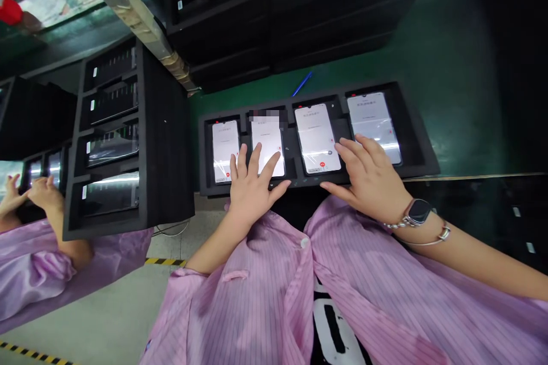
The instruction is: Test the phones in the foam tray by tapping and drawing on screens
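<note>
Several smartphones with lit white screens lie in separate slots of a black foam tray (295, 151) in front of me. My left hand (256, 185) is spread over the lower part of the second smartphone (265, 131) from the left, its other fingertips near the leftmost smartphone (225, 145). Between my hands, the third smartphone (317, 131) shows a red call button. My right hand (370, 177), with a watch on its wrist, is spread open near the rightmost smartphone (370, 111), covering its lower left corner. Neither hand holds anything; whether fingertips touch the glass, I cannot tell.
A blue pen (302, 84) lies behind the tray on the green table (454, 97). At left stands a stack of black foam trays (165, 142) with dark phones; more black trays (325, 17) are behind. A co-worker's hands (43, 191) are at far left. A taped post (141, 17) rises nearby.
</note>
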`<action>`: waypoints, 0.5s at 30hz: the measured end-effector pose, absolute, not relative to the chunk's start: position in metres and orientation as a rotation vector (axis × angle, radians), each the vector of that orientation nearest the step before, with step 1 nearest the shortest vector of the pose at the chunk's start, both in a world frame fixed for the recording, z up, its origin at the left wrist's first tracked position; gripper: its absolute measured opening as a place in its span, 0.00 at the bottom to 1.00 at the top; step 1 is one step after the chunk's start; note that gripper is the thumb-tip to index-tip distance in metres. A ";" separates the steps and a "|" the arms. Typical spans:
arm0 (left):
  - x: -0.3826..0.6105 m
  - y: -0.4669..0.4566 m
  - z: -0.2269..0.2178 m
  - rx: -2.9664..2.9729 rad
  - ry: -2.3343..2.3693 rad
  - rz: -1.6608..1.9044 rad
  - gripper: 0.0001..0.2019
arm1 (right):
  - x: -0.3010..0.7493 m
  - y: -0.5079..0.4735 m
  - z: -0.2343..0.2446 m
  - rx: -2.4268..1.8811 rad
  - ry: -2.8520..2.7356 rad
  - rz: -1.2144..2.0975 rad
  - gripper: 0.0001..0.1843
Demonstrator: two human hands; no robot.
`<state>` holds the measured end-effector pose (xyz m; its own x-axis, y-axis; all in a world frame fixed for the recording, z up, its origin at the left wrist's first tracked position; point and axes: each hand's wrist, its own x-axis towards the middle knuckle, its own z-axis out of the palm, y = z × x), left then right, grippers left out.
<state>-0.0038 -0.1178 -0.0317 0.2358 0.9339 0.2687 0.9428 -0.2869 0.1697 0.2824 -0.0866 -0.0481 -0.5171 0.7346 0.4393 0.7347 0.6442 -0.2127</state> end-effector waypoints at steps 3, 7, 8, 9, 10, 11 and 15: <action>0.001 -0.118 -0.031 -2.458 -1.951 -0.455 0.32 | 0.281 -0.088 -0.049 -1.180 -2.370 -0.014 0.44; 0.002 -0.120 -0.027 -2.496 -1.986 -0.422 0.30 | 0.283 -0.089 -0.049 -1.208 -2.407 -0.004 0.41; -0.001 -0.122 -0.024 -2.501 -1.981 -0.441 0.31 | 0.283 -0.090 -0.049 -1.208 -2.417 -0.005 0.39; -0.006 -0.124 -0.022 -2.492 -1.974 -0.480 0.31 | 0.283 -0.090 -0.050 -1.203 -2.424 -0.013 0.38; -0.014 -0.127 -0.020 -2.464 -1.966 -0.532 0.32 | 0.283 -0.090 -0.050 -1.191 -2.422 -0.027 0.37; -0.022 -0.130 -0.018 -2.411 -1.962 -0.585 0.31 | 0.283 -0.090 -0.051 -1.173 -2.411 -0.041 0.37; -0.063 -0.142 -0.018 -2.114 -2.063 -0.581 0.25 | 0.288 -0.088 -0.052 -1.082 -2.311 0.006 0.43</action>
